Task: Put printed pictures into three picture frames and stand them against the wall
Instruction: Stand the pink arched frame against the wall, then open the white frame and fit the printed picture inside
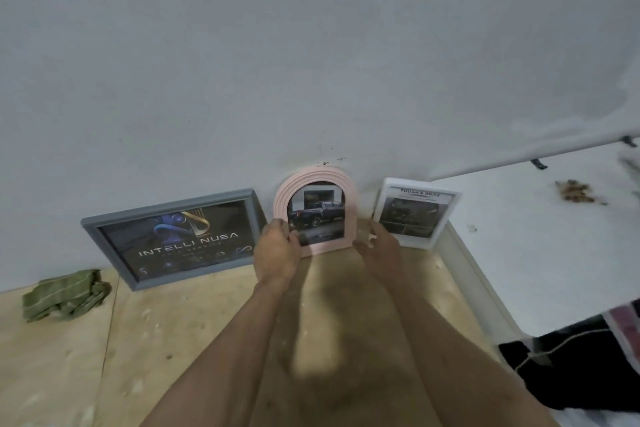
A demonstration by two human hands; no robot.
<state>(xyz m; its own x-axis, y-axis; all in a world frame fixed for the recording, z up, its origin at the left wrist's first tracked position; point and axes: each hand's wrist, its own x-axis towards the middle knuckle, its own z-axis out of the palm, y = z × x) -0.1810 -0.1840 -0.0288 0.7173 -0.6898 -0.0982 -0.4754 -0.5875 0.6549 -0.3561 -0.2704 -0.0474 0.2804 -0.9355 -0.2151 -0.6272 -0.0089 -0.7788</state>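
Pink arched frame: a pale pink arch-topped picture frame (pixel 349 215) with ridged moulding, just above the middle of the view, holding a print of a dark pickup truck before a building.
Its stance: upright on its flat base on the bench, rounded top leaning back against the wall, long axis running bottom to top, picture facing the camera.
Left hand: the left hand (pixel 277 250) grips the pink frame's lower left edge, its fingers curled round the rim.
Right hand: the right hand (pixel 379 248) is loose with fingers relaxed, near the frame's lower right corner; whether it touches the frame cannot be told.
Grey frame: a wide grey rectangular wooden frame (pixel 173 237) at middle left, long axis sideways, leaning on the wall, showing a dark poster lettered "INTELLI NUSA".
White frame: a white rectangular frame (pixel 417 213) at middle right, taller than wide, leaning on the wall, with a print headed "TOUGH & AGILE".
Bench: a pale plywood bench (pixel 156 340) fills the lower half.
Wall: a plain grey-white wall (pixel 277 62) fills the upper half.
Cloth: a crumpled green cloth (pixel 64 295) lies at lower left.
White surface: a white surface (pixel 540 236) lies at right.
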